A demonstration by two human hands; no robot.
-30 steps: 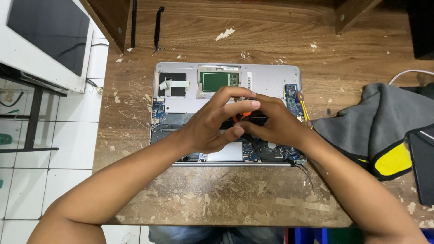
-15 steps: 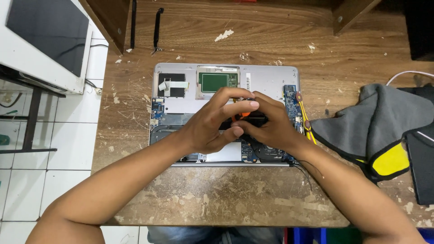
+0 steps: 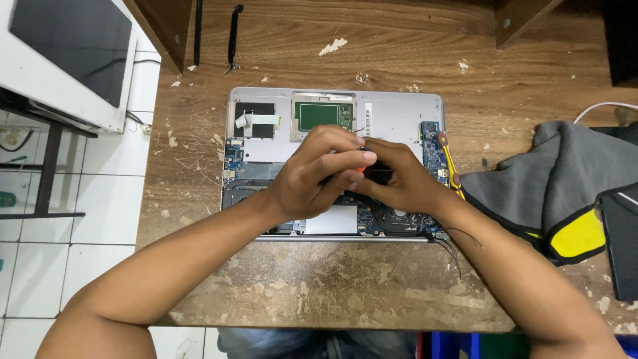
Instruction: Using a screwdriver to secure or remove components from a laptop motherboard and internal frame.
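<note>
Wooden table (image 3: pixel 319 292): hands hide an orange-tipped tool (image 3: pixel 359 170) over laptop (image 3: pixel 399 119).

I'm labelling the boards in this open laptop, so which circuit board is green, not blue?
The green board in the middle of the laptop's far edge, beyond both hands. The narrow strip board on the right side is blue.

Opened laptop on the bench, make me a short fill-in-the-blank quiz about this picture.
1. Both hands meet over the opened laptop, which lies on a ____ table.
2. The grey and yellow cloth lies to the laptop's ____.
3. The left hand and right hand pinch a small tool with an ____ part.

Missing words: wooden; right; orange
</note>
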